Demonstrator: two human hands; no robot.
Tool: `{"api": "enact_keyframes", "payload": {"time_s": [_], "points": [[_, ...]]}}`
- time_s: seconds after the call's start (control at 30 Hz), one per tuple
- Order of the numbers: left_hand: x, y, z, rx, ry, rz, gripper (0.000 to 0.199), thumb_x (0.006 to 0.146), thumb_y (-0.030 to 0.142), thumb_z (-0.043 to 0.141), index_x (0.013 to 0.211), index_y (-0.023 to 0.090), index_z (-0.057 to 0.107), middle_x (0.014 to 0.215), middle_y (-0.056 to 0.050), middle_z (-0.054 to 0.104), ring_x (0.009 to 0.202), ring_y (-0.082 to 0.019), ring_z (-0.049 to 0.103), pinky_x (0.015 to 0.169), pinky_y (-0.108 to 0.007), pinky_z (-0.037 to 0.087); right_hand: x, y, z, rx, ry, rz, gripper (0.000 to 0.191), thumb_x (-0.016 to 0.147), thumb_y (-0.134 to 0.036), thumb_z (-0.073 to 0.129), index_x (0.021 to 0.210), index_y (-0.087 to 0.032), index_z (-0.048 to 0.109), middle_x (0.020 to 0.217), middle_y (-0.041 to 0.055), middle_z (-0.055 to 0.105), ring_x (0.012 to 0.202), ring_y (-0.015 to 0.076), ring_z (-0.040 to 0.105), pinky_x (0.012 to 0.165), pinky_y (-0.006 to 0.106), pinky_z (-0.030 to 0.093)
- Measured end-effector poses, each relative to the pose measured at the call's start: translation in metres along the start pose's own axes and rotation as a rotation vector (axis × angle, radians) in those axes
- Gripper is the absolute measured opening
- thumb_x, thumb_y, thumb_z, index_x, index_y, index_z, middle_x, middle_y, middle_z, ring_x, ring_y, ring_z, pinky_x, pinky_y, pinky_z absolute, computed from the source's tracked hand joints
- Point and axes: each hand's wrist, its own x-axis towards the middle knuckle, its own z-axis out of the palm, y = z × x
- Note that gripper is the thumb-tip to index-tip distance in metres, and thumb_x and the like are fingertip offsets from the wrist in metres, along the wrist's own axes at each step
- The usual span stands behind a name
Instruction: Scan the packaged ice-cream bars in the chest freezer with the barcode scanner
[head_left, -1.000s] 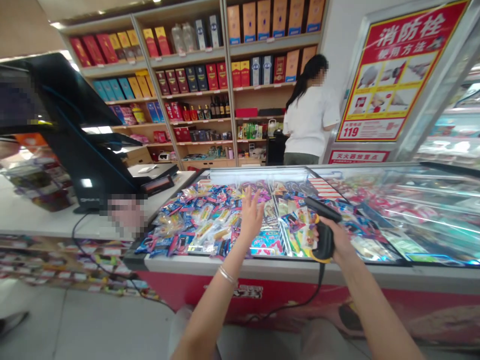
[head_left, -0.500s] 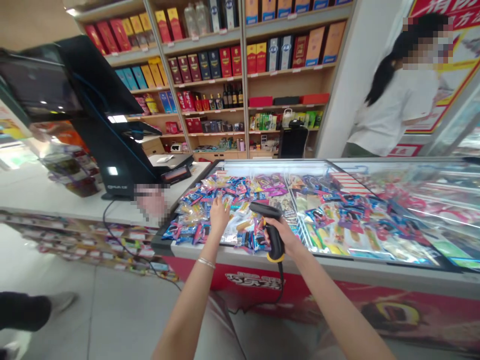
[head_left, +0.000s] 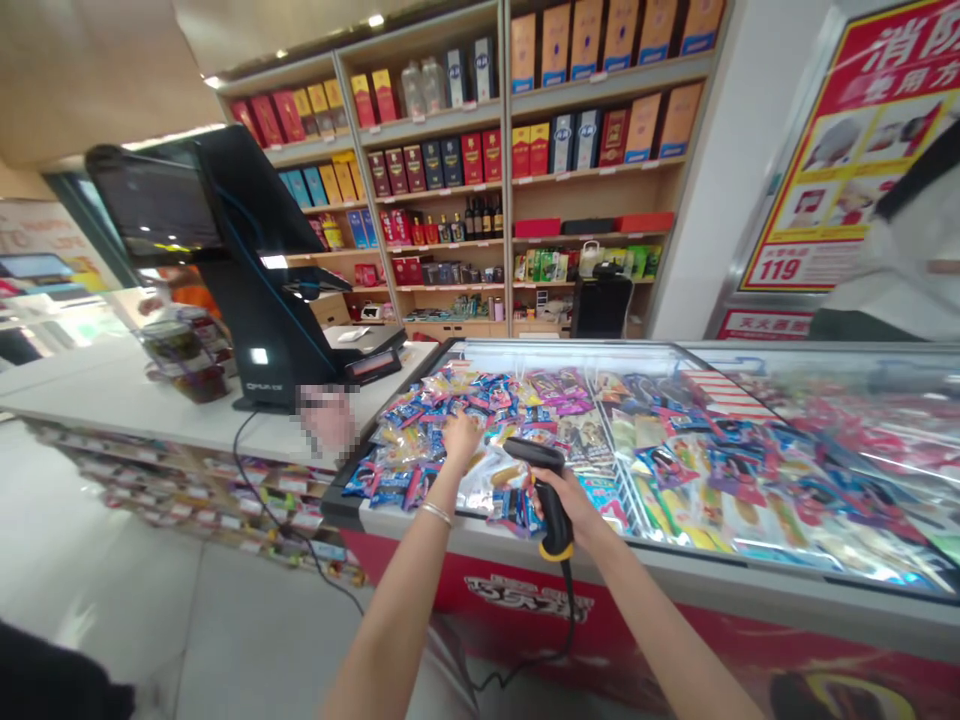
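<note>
My right hand (head_left: pixel 571 503) is wrapped round the grip of a black and yellow barcode scanner (head_left: pixel 556 520). The scanner's head points left above the glass-topped freezer (head_left: pixel 592 348), and its cable hangs down the front. My left hand (head_left: pixel 462 436), a bangle at its wrist, reaches in among small wrapped ice-cream packets (head_left: pixel 401 445) at the freezer's left end. Its fingers look loosely apart over blue and pink wrappers; the fingertips are partly lost among them. Purple packets (head_left: pixel 562 388) lie farther back.
Left of the freezer, a black checkout terminal (head_left: pixel 262 300) stands on a white counter (head_left: pixel 82 390), with stacked jars (head_left: pixel 184 360) beside it. Behind are shelves (head_left: pixel 435 178) of boxes and bottles. A person in white (head_left: pixel 900 270) is at the right edge. A cable (head_left: pixel 277 520) hangs below the counter.
My view has tilted up and turned slightly left. My left hand has shifted a little within the packets; my right hand still holds the scanner. The person in white has moved toward the right edge.
</note>
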Motion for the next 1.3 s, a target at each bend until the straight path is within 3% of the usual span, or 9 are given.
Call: {"api": "enact_keyframes", "payload": {"time_s": [0.2, 0.4, 0.53, 0.6, 0.7, 0.87, 0.97, 1.1, 1.3], "points": [[0.000, -0.003, 0.001, -0.207, -0.107, 0.092, 0.043, 0.061, 0.011, 0.067, 0.102, 0.019, 0.054, 0.094, -0.007, 0.065, 0.088, -0.021, 0.060, 0.078, -0.030, 0.042, -0.008, -0.004, 0.003, -0.030, -0.031, -0.047, 0.025, 0.072, -0.040, 0.067, 0.075, -0.016, 0.062, 0.051, -0.0011, 0.058, 0.039, 0.0099, 0.047, 0.038, 0.022, 0.041], [-0.014, 0.001, -0.011, -0.571, 0.007, 0.212, 0.043, 0.065, 0.017, 0.066, 0.104, 0.019, 0.049, 0.092, -0.003, 0.061, 0.083, -0.017, 0.059, 0.079, -0.031, 0.044, -0.031, -0.020, 0.010, 0.021, 0.028, -0.055, 0.027, 0.068, -0.040, 0.070, 0.074, -0.017, 0.059, 0.045, -0.0035, 0.054, 0.035, 0.0095, 0.045, 0.035, 0.021, 0.038], [-0.042, 0.006, -0.025, -0.947, -0.175, 0.292, 0.049, 0.072, 0.028, 0.064, 0.116, 0.023, 0.042, 0.107, -0.005, 0.059, 0.088, -0.016, 0.063, 0.078, -0.030, 0.049, -0.043, -0.028, 0.008, 0.029, 0.043, -0.064, 0.028, 0.067, -0.041, 0.070, 0.076, -0.016, 0.061, 0.050, -0.0015, 0.057, 0.036, 0.0097, 0.047, 0.035, 0.021, 0.038], [-0.059, 0.009, -0.028, -1.014, -0.313, 0.329, 0.050, 0.074, 0.032, 0.063, 0.119, 0.025, 0.043, 0.119, -0.007, 0.055, 0.093, -0.018, 0.063, 0.078, -0.031, 0.051, -0.047, -0.029, 0.006, 0.054, 0.055, -0.074, 0.028, 0.067, -0.040, 0.071, 0.077, -0.015, 0.062, 0.056, 0.0000, 0.061, 0.038, 0.0092, 0.048, 0.035, 0.020, 0.038], [-0.079, 0.011, -0.021, -0.951, -0.389, 0.323, 0.048, 0.075, 0.033, 0.063, 0.120, 0.024, 0.047, 0.120, -0.009, 0.054, 0.094, -0.020, 0.064, 0.078, -0.033, 0.052, -0.051, -0.027, 0.005, 0.089, 0.058, -0.061, 0.026, 0.070, -0.039, 0.069, 0.077, -0.015, 0.063, 0.057, 0.0001, 0.061, 0.039, 0.0083, 0.048, 0.036, 0.019, 0.038], [-0.086, 0.016, -0.009, -0.686, -0.234, 0.339, 0.043, 0.073, 0.029, 0.063, 0.114, 0.020, 0.057, 0.104, -0.007, 0.064, 0.092, -0.020, 0.063, 0.081, -0.033, 0.051, -0.056, -0.024, 0.005, 0.156, 0.107, -0.008, 0.025, 0.066, -0.038, 0.071, 0.070, -0.015, 0.061, 0.055, -0.0002, 0.060, 0.037, 0.0079, 0.047, 0.035, 0.020, 0.037], [-0.084, 0.020, -0.011, -0.490, -0.148, 0.349, 0.042, 0.073, 0.028, 0.062, 0.114, 0.019, 0.059, 0.102, -0.007, 0.067, 0.085, -0.020, 0.063, 0.079, -0.033, 0.050, -0.055, -0.021, 0.001, 0.145, 0.117, 0.000, 0.025, 0.069, -0.039, 0.069, 0.067, -0.014, 0.061, 0.049, -0.0008, 0.057, 0.036, 0.0079, 0.046, 0.036, 0.020, 0.037], [-0.083, 0.023, -0.016, -0.313, -0.126, 0.341, 0.042, 0.075, 0.028, 0.059, 0.115, 0.018, 0.060, 0.100, -0.007, 0.069, 0.072, -0.018, 0.062, 0.071, -0.031, 0.049, -0.053, -0.017, -0.005, 0.130, 0.109, 0.004, 0.028, 0.073, -0.040, 0.064, 0.066, -0.014, 0.062, 0.044, -0.0012, 0.054, 0.035, 0.0083, 0.046, 0.036, 0.020, 0.036], [-0.081, 0.021, -0.014, -0.243, -0.108, 0.337, 0.040, 0.073, 0.027, 0.060, 0.111, 0.017, 0.063, 0.106, -0.010, 0.068, 0.094, -0.024, 0.062, 0.082, -0.035, 0.049, -0.050, -0.014, -0.005, 0.195, 0.124, 0.007, 0.025, 0.071, -0.038, 0.066, 0.067, -0.015, 0.061, 0.049, -0.0010, 0.056, 0.037, 0.0082, 0.046, 0.036, 0.020, 0.038]]}}
